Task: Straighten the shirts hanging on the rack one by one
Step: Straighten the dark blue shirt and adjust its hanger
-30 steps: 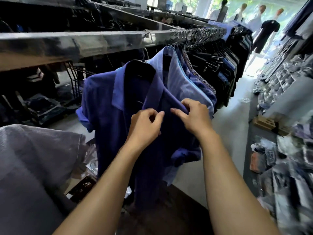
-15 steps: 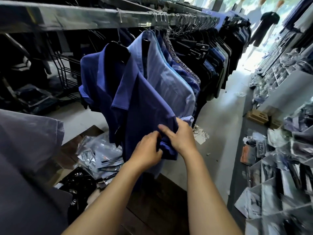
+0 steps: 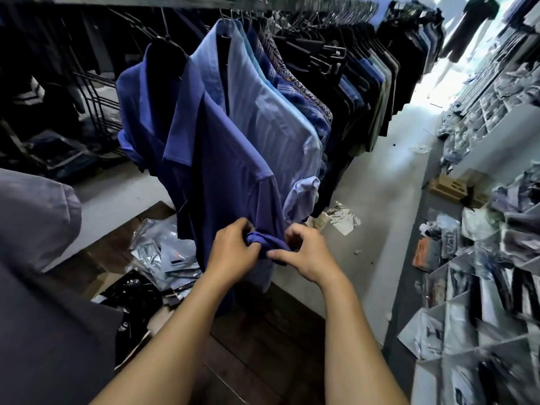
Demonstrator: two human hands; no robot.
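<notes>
A dark blue short-sleeved shirt (image 3: 222, 159) hangs on a black hanger at the near end of the metal rack (image 3: 175, 1). Its right sleeve cuff is bunched low in front of me. My left hand (image 3: 233, 252) pinches the cuff from the left and my right hand (image 3: 306, 252) grips it from the right. Behind it hangs a light blue striped shirt (image 3: 271, 112), followed by a row of patterned and dark shirts (image 3: 365, 83) running along the rail.
Plastic-wrapped packets (image 3: 163, 252) lie on the dark wooden floor under the rack. A grey garment (image 3: 35, 217) fills the lower left. Shelf bins with packed goods (image 3: 482, 287) line the right. A pale floor aisle (image 3: 388, 185) runs between, with a cardboard box (image 3: 447, 185).
Both hands slid down from the shirt's chest near the collar to the sleeve cuff lower down. My head tipped downward, so the rack rail rose to the top edge.
</notes>
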